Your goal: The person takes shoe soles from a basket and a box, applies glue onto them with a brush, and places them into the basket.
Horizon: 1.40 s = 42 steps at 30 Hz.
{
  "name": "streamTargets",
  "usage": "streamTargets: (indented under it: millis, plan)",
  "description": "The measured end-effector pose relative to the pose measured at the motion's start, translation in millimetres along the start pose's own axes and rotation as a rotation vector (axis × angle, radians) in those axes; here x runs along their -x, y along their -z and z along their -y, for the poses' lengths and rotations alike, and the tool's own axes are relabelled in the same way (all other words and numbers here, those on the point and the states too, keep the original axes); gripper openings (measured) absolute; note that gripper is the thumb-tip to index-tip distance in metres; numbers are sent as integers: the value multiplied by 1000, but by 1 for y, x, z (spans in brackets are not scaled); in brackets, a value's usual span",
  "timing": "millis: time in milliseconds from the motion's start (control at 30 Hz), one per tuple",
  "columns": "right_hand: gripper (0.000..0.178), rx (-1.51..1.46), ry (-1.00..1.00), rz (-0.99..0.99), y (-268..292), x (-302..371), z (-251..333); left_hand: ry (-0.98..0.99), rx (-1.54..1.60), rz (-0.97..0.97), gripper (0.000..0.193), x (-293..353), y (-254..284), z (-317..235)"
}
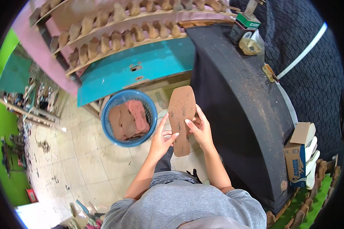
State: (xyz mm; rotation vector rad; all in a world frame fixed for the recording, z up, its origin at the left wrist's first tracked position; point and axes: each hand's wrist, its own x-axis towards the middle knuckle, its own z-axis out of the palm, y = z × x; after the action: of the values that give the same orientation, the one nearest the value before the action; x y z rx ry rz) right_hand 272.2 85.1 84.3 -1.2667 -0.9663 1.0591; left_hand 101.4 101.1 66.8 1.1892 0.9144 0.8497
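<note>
A flat brown shoe insole (181, 105) with dark handwritten marks is held up in front of me, its broad end pointing away. My left hand (161, 141) grips its left edge, thumb on the upper face and fingers at the side and behind. On the opposite edge, my right hand (202, 131) pinches it with the thumb across the face; the other fingers are partly hidden behind it. To the left on the floor stands a blue plastic basket (107, 131), holding a stack of similar brown pieces (122, 118) and a pink one (138, 114).
Racks of wooden shoe lasts (105, 42) hang above a turquoise bench (99, 86). A black-covered table (252, 110) runs along my right, with a green box (248, 21) and a cut-open container (250, 46) at its far end. A cardboard box (294, 160) holds white soles.
</note>
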Motion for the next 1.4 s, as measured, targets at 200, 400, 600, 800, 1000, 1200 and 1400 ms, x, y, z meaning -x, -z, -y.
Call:
streamTargets:
  millis: [200,400,600,800,1000,1200,1400]
  plan:
    - [66,-23,-83,112,-49,34,-20,40,32,-126,80,62,38,12]
    - [66,-8,-151,230,-105,26,-33,25,113,-219,78,77,87,22]
    - [38,-231,-209,160,-168,-11,-50,-100,-126,-299,70,58,166,41]
    - [27,-291,-243,79,-207,-62,-87,-118,-422,-274,75,28,230,38]
    - [35,-255,-199,-8,-237,-93,-128,-166,-867,-332,88,-12,261,61]
    - [67,-108,-122,-94,-242,-124,-190,-24,-1064,-341,89,-60,298,114]
    - [82,260,-14,-104,-231,-158,-275,-125,-1043,-251,77,-121,336,176]
